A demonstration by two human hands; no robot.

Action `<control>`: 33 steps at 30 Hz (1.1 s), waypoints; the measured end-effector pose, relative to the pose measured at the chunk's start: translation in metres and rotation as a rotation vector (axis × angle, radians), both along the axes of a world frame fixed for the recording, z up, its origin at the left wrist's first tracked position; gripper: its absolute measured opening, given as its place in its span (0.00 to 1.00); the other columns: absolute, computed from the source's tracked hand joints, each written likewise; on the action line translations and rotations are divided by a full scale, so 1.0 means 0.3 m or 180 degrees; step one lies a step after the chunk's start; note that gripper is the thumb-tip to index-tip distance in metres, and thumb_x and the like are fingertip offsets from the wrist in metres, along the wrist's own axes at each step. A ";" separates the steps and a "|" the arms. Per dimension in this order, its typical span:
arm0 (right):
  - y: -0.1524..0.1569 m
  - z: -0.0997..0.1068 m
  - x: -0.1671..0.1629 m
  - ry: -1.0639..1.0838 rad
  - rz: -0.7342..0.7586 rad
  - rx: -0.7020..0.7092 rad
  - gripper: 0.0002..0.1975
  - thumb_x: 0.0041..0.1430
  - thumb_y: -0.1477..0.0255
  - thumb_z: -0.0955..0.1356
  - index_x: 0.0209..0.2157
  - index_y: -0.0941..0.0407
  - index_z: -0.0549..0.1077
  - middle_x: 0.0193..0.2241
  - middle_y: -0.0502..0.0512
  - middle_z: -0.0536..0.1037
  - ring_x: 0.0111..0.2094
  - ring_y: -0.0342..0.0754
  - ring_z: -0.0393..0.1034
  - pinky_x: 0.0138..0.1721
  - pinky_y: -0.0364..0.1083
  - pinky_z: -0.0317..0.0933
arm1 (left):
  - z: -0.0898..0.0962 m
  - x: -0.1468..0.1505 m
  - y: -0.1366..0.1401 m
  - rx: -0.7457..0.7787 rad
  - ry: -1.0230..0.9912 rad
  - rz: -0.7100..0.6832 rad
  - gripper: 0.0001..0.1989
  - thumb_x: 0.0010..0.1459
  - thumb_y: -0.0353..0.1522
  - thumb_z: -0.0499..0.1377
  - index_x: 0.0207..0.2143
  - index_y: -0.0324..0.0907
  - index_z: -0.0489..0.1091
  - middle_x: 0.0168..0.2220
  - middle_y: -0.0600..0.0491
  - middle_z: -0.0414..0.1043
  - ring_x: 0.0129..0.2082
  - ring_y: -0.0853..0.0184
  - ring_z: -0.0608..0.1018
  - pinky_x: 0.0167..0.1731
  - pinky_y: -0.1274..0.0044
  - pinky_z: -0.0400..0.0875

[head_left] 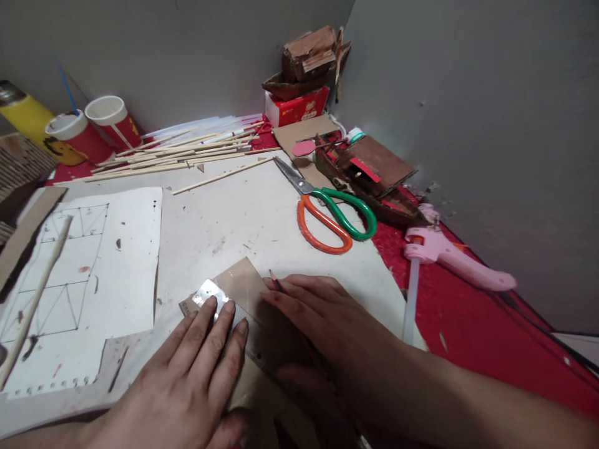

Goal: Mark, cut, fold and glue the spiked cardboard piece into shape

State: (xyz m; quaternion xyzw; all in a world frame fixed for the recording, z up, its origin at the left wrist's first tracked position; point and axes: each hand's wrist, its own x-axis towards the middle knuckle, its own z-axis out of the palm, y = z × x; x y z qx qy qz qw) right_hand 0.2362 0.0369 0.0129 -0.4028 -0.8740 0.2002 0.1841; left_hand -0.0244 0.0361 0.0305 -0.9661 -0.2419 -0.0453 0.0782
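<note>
My left hand [201, 365] lies with its fingers stretched out flat, pressing on a shiny metal ruler [208, 292]. The ruler rests across a piece of brown cardboard [241, 274] at the near middle of the table. My right hand [322, 308] is closed around a pencil [276, 285], whose sharpened tip pokes out beyond the fingers, just past the cardboard's edge. Part of the cardboard sits in shadow beneath my right hand, and most of the pencil is hidden there too.
Scissors [322, 215] with orange and green handles lie ahead. Thin wooden sticks [187, 149] spread behind, near paper cups [112, 121]. A drawn sheet [131, 249] is at left. Model boats [369, 181] and a pink glue gun [461, 259] stand at right, by the grey wall.
</note>
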 end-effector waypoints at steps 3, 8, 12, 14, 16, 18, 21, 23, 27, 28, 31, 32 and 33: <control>-0.001 0.000 -0.001 -0.0008 0.0000 0.0038 0.36 0.54 0.69 0.75 0.60 0.68 0.64 0.58 0.72 0.72 0.58 0.65 0.65 0.57 0.63 0.62 | -0.004 -0.006 -0.002 -0.0004 0.0023 -0.0016 0.34 0.60 0.49 0.57 0.59 0.32 0.68 0.61 0.36 0.68 0.63 0.45 0.65 0.61 0.63 0.60; -0.004 -0.007 -0.001 -0.0016 -0.0035 0.0009 0.37 0.53 0.68 0.76 0.61 0.67 0.64 0.59 0.72 0.72 0.58 0.65 0.66 0.57 0.62 0.62 | -0.019 -0.016 -0.005 -0.0084 0.0053 -0.0035 0.37 0.61 0.49 0.57 0.62 0.30 0.64 0.62 0.35 0.65 0.65 0.43 0.62 0.62 0.61 0.57; -0.009 -0.004 -0.001 -0.0078 0.0006 -0.0041 0.38 0.54 0.66 0.76 0.61 0.67 0.63 0.60 0.71 0.71 0.59 0.65 0.65 0.57 0.63 0.62 | -0.020 -0.017 -0.007 -0.0161 0.0078 0.0015 0.37 0.63 0.50 0.55 0.63 0.30 0.62 0.63 0.35 0.64 0.66 0.42 0.60 0.61 0.61 0.61; -0.010 0.000 -0.001 -0.0090 0.0019 -0.0033 0.38 0.53 0.66 0.76 0.61 0.67 0.64 0.60 0.72 0.71 0.59 0.65 0.65 0.57 0.63 0.62 | -0.015 -0.016 -0.006 -0.0165 0.0091 -0.0004 0.37 0.62 0.50 0.56 0.63 0.29 0.62 0.63 0.34 0.65 0.65 0.42 0.62 0.59 0.61 0.64; -0.011 0.001 -0.002 -0.0078 0.0023 0.0002 0.38 0.53 0.66 0.76 0.61 0.68 0.64 0.60 0.72 0.71 0.59 0.65 0.65 0.57 0.62 0.62 | -0.009 -0.014 -0.004 -0.0151 0.0086 -0.0027 0.37 0.62 0.49 0.56 0.62 0.29 0.63 0.62 0.34 0.65 0.64 0.42 0.63 0.57 0.61 0.66; -0.013 0.000 0.000 -0.0091 0.0034 0.0011 0.39 0.54 0.66 0.76 0.62 0.67 0.63 0.61 0.71 0.70 0.60 0.65 0.64 0.58 0.62 0.61 | -0.006 -0.014 -0.002 -0.0141 0.0082 -0.0039 0.36 0.62 0.49 0.56 0.61 0.28 0.63 0.62 0.33 0.66 0.64 0.41 0.64 0.55 0.60 0.67; -0.019 -0.004 0.003 -0.0157 0.0029 -0.0033 0.41 0.55 0.62 0.75 0.63 0.66 0.61 0.62 0.71 0.69 0.61 0.65 0.62 0.59 0.62 0.59 | -0.013 -0.014 -0.004 -0.0130 0.0020 -0.0059 0.35 0.63 0.48 0.56 0.60 0.28 0.65 0.61 0.33 0.67 0.63 0.41 0.65 0.55 0.60 0.67; -0.023 -0.004 0.006 -0.0190 0.0043 -0.0082 0.42 0.55 0.60 0.75 0.64 0.65 0.60 0.63 0.71 0.67 0.62 0.65 0.61 0.60 0.62 0.58 | -0.024 -0.012 -0.010 -0.0106 -0.0089 0.0030 0.33 0.64 0.49 0.54 0.59 0.29 0.66 0.60 0.36 0.68 0.63 0.43 0.66 0.56 0.61 0.65; -0.026 0.002 0.005 -0.0250 0.0055 -0.0135 0.41 0.56 0.62 0.75 0.64 0.65 0.60 0.63 0.70 0.67 0.62 0.65 0.61 0.60 0.62 0.57 | -0.034 -0.004 -0.016 -0.0089 -0.0242 0.0218 0.31 0.66 0.49 0.51 0.58 0.33 0.68 0.60 0.40 0.70 0.63 0.47 0.67 0.58 0.62 0.64; -0.026 0.003 0.005 -0.0254 0.0060 -0.0124 0.41 0.56 0.62 0.75 0.64 0.65 0.60 0.63 0.70 0.67 0.62 0.65 0.61 0.60 0.62 0.57 | -0.031 -0.002 -0.015 -0.0081 -0.0238 0.0204 0.31 0.66 0.49 0.51 0.58 0.32 0.68 0.59 0.40 0.70 0.62 0.47 0.68 0.57 0.62 0.64; -0.023 0.001 0.004 -0.0270 0.0083 -0.0089 0.41 0.56 0.63 0.75 0.65 0.65 0.59 0.63 0.70 0.66 0.63 0.64 0.59 0.60 0.62 0.55 | -0.008 0.005 0.000 -0.0032 -0.0175 0.0112 0.31 0.66 0.50 0.52 0.56 0.32 0.69 0.58 0.40 0.72 0.60 0.47 0.71 0.54 0.63 0.68; -0.023 0.000 0.005 -0.0273 0.0085 -0.0088 0.42 0.56 0.63 0.75 0.65 0.65 0.58 0.64 0.70 0.66 0.63 0.63 0.59 0.61 0.61 0.55 | 0.000 0.006 0.006 -0.0009 -0.0141 0.0067 0.32 0.65 0.50 0.52 0.56 0.32 0.70 0.57 0.40 0.72 0.59 0.47 0.72 0.52 0.63 0.69; -0.023 -0.002 0.006 -0.0270 0.0085 -0.0084 0.42 0.56 0.63 0.75 0.65 0.65 0.57 0.64 0.69 0.65 0.64 0.63 0.58 0.61 0.61 0.54 | 0.007 0.007 0.012 0.0020 -0.0101 0.0020 0.32 0.65 0.50 0.53 0.56 0.32 0.70 0.57 0.39 0.73 0.58 0.47 0.73 0.51 0.63 0.70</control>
